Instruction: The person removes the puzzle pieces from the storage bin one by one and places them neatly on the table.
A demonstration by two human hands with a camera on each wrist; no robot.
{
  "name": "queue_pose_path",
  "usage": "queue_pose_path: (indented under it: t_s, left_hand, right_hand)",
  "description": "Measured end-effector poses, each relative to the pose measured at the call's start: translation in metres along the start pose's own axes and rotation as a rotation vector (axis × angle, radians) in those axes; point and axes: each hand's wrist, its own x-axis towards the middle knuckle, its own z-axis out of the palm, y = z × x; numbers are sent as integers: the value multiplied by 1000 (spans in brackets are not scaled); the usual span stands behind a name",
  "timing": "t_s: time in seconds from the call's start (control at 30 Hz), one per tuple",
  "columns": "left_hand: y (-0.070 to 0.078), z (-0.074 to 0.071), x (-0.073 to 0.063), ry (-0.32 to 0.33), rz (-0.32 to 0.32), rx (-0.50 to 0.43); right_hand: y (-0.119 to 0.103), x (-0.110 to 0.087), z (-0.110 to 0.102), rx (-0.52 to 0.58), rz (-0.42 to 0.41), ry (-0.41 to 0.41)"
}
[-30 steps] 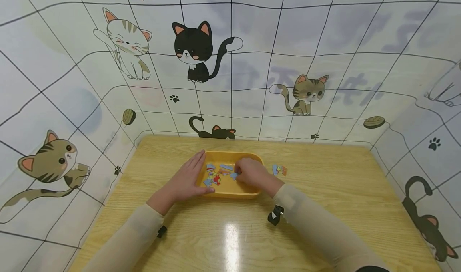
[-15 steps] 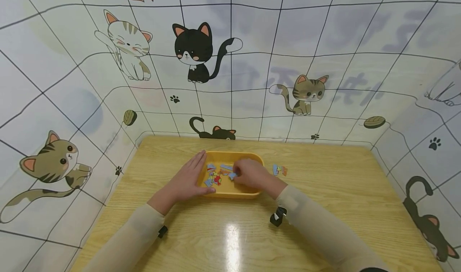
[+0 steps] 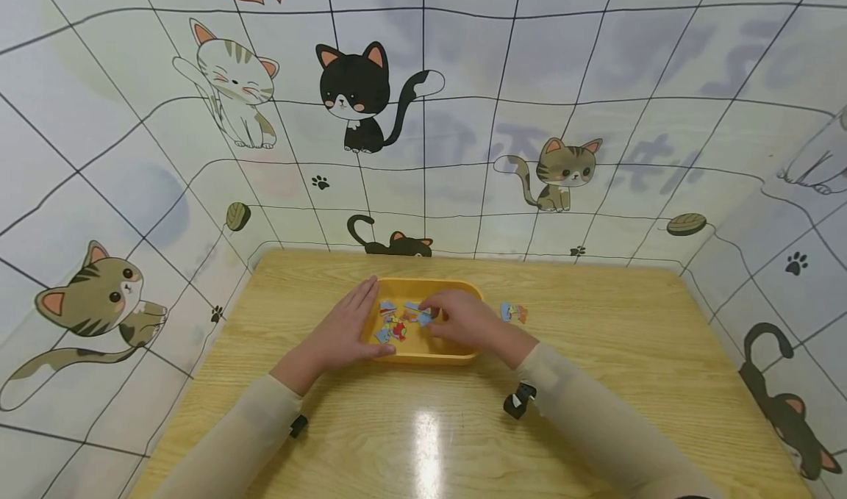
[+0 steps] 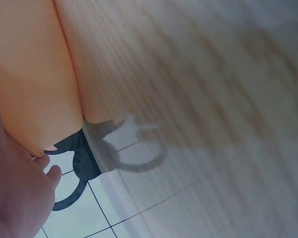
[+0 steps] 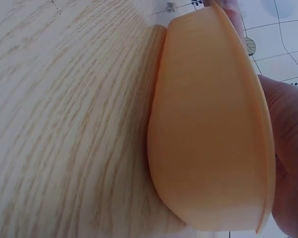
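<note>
A yellow tray (image 3: pixel 423 359) stands on the wooden table and holds several colourful jigsaw puzzle pieces. My left hand (image 3: pixel 336 332) rests along its left end, fingers straight at the back corner and thumb on the front rim. Inside the tray, my right hand (image 3: pixel 466 321) has curled fingers, with thumb and index finger at the edges of a blue puzzle piece (image 3: pixel 422 320). That piece lies against an orange and blue strip of puzzle. Further left are a red and yellow piece (image 3: pixel 398 330) and a blue piece (image 3: pixel 382 334). In the right wrist view the tray wall (image 5: pixel 208 119) hides the fingertips.
Right of the tray, a joined bit of puzzle (image 3: pixel 513 312) lies on the table (image 3: pixel 595 337). A wall (image 3: pixel 463 131) printed with cartoon cats rises behind the table and at both sides.
My right hand has shifted slightly left inside the tray, bringing the blue puzzle piece up to the orange and blue strip. Its thumb and index finger are wider apart. The left hand stays put.
</note>
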Motion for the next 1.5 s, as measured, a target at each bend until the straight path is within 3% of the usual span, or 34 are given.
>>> queue_pose_path:
  t_s: [0.2,0.6,1.0,1.5]
  left_hand:
    - [0,0,0,3,7,6]
    - [4,-4,-2,-2,3,-6]
    - [2,0,-1,-1,-7,-10]
    - [0,-1,-2,-7,3,12]
  right_hand:
    - [-2,-9,-10,-33,-54,51]
    - [7,-30,-32,-97,-21,168]
    - [24,-54,-55,-144,-68,310]
    - [51,-85,-71,-178,-10,427]
